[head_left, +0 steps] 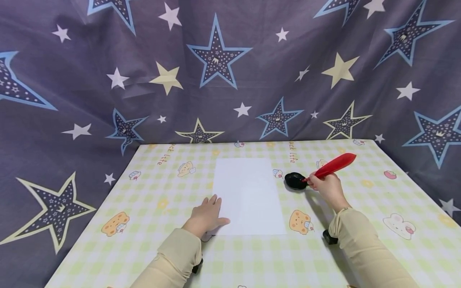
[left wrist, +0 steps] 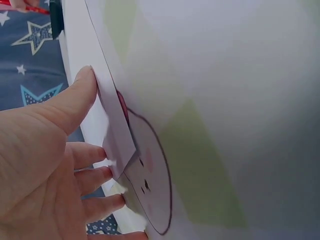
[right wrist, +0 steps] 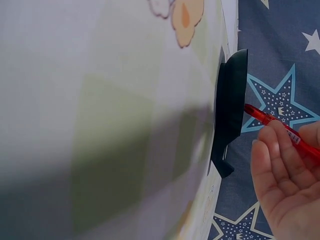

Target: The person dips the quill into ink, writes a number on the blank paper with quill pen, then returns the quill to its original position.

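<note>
- White sheet of paper [head_left: 248,192]: lies on the surface [head_left: 252,260]; its near left corner looks slightly raised in the left wrist view.
- Left hand [head_left: 207,216]: rests at that corner of the sheet, fingers relaxed and spread, the thumb on the paper and grasping nothing.
- Red feather-shaped pen [head_left: 336,165]: to the right of the sheet, tilted, its feathered end pointing away from the paper and its tip at the black dish.
- Right hand [head_left: 329,190]: right of the sheet, pinching the pen near its lower end.
- Black dish [head_left: 295,181]: just beside the sheet's right edge, on the surface; I cannot tell whether the pen tip touches its inside.
- Bear print [head_left: 299,222]: on the patterned cover, right of the sheet's near right corner.
- Star-patterned curtain [head_left: 252,40]: hangs beyond the sheet, behind the surface's far edge.
</note>
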Available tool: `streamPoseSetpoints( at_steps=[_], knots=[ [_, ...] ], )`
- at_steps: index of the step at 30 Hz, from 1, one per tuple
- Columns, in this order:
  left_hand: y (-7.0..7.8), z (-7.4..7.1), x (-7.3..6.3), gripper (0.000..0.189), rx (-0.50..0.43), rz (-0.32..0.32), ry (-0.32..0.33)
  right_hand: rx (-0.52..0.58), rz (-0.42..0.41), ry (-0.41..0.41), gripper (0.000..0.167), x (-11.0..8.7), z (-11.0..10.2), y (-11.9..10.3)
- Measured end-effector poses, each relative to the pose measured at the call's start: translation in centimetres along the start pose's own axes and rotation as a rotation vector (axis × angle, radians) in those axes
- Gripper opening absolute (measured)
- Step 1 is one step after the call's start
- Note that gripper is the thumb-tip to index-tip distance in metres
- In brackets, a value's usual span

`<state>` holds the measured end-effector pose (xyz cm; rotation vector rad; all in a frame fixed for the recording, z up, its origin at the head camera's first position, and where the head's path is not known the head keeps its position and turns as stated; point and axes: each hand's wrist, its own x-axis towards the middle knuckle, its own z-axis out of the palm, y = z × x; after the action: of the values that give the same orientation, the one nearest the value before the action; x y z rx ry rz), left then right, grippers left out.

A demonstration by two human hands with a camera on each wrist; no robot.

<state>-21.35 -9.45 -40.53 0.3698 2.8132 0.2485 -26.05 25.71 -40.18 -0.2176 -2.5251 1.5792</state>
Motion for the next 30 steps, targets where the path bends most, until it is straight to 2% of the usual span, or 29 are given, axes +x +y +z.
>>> streamPoseSetpoints(
  at_steps=[13,21,30],
  knots=[
    [0.93,0.2,0.12,0.076,0.03,-0.022,-0.001,-0.057,-0.01,-0.013,0.023,0.19,0.15,0.1],
    [0.36,1.02,0.86,0.077,0.004,-0.024,0.012,-0.119,-0.051,-0.015,0.021,0.13,0.08,0.34],
    [0.81,0.47,0.33,0.074,-0.014,-0.025,0.015,-0.121,-0.038,-0.032,0.022,0.16,0.11,0.32]
  ],
)
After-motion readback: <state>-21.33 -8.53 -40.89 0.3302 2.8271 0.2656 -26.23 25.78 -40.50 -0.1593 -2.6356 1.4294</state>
